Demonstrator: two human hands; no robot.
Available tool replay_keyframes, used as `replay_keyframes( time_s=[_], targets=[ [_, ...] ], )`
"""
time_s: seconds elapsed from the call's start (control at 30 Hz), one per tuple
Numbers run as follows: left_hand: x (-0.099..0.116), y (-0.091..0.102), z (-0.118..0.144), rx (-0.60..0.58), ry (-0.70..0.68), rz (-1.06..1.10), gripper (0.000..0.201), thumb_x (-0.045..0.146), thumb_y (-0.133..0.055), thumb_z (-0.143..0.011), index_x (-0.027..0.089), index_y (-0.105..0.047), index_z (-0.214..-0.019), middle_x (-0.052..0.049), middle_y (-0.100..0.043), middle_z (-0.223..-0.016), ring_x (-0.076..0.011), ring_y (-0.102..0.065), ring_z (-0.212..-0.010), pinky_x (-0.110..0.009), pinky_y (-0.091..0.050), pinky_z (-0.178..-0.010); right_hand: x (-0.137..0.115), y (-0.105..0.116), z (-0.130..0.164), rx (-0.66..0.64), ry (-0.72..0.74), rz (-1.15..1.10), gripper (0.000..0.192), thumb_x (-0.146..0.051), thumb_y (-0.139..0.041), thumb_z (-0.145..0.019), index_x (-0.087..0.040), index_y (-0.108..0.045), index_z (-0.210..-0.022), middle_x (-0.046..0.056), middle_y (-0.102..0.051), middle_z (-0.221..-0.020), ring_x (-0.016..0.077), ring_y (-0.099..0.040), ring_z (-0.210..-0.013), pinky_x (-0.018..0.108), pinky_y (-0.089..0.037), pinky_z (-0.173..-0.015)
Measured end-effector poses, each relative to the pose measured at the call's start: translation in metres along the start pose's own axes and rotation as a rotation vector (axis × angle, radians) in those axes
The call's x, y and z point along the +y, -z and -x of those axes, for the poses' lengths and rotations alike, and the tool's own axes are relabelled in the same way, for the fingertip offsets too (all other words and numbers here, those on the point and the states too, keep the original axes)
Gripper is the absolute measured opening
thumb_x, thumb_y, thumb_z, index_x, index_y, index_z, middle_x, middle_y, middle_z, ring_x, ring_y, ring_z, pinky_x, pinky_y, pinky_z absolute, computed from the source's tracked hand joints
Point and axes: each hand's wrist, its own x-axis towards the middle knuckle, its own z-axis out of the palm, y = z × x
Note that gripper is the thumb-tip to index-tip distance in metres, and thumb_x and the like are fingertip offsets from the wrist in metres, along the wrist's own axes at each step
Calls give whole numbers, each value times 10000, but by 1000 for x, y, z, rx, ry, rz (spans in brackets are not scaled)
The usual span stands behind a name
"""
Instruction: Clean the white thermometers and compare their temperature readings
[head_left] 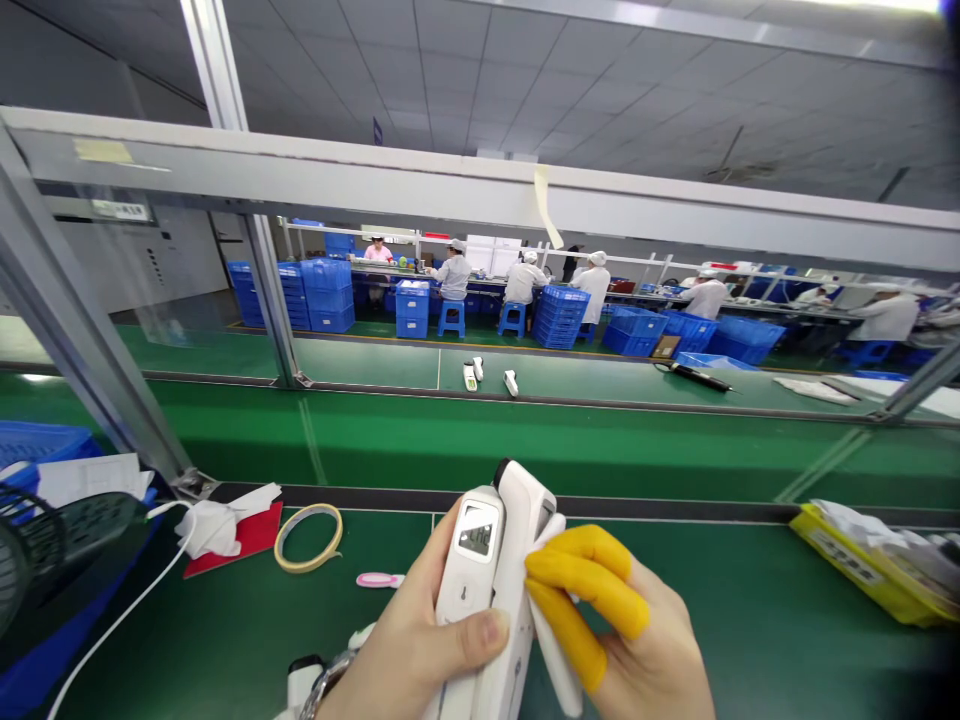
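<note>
Two white infrared thermometers (491,580) are held together above the green desk (750,620): left hand (420,640) grasping them, right hand (630,640), yellow-cotted, clenched on them too.

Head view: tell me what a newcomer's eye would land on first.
First, the white handheld thermometer at bottom centre, its small grey display lit, held in the left hand while the right hand, with yellow finger cots, presses on its side. Next, the tape roll on the green bench to the left, and far behind, stacked blue crates beside seated workers in white.
</note>
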Motion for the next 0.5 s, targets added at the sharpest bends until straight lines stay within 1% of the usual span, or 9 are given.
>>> replay_keyframes(
  time_s=[0.07,0.13,0.2,0.27,0.33,0.43,0.5],
  targets=[
    [2,-1,2,-2,34,10,777,230,-707,-703,282,-286,-1355,-96,-623,-1105,-266,-610,-969,-321,-476,-760,0,3,-1,-19,8,22,188,-100,-598,-765,-230,-604,-901,18,-627,-762,136,-609,-632,215,-499,-537],
    [4,-3,6,11,46,2,737,243,-697,-711,251,-316,-1342,-111,-644,-1053,-247,-630,-915,-292,-479,-713,2,3,-2,25,-31,105,149,-98,-576,-772,-214,-597,-864,23,-626,-765,132,-607,-635,212,-499,-546],
    [7,-5,11,-35,46,3,753,275,-714,-694,227,-325,-1337,-120,-654,-1018,-229,-637,-887,-282,-472,-728,5,1,-3,39,-57,167,132,-94,-544,-777,-206,-589,-831,22,-619,-750,130,-602,-633,214,-494,-546],
    [10,-7,15,-123,49,21,803,309,-728,-677,232,-297,-1351,-119,-650,-1020,-218,-636,-889,-281,-463,-755,7,-3,-2,18,-67,143,138,-91,-507,-776,-206,-576,-806,8,-604,-713,120,-586,-605,209,-484,-524],
    [12,-8,19,-186,37,46,800,327,-717,-688,239,-287,-1357,-113,-649,-1015,-202,-633,-898,-272,-457,-770,8,-7,-2,12,-91,102,142,-91,-489,-774,-209,-566,-796,-4,-593,-696,112,-567,-586,203,-469,-503],
    [15,-8,21,-214,-3,62,717,332,-692,-715,237,-340,-1333,-99,-658,-978,-181,-635,-889,-258,-452,-776,7,-9,1,45,-151,81,127,-99,-529,-780,-217,-570,-803,-15,-592,-716,103,-542,-595,196,-454,-509],
    [17,-7,20,-223,-14,69,686,331,-687,-718,235,-370,-1319,-92,-658,-971,-180,-637,-884,-248,-456,-764,6,-9,5,94,-172,34,143,-94,-569,-772,-224,-583,-828,-17,-595,-751,103,-542,-631,192,-457,-536]
  ],
)
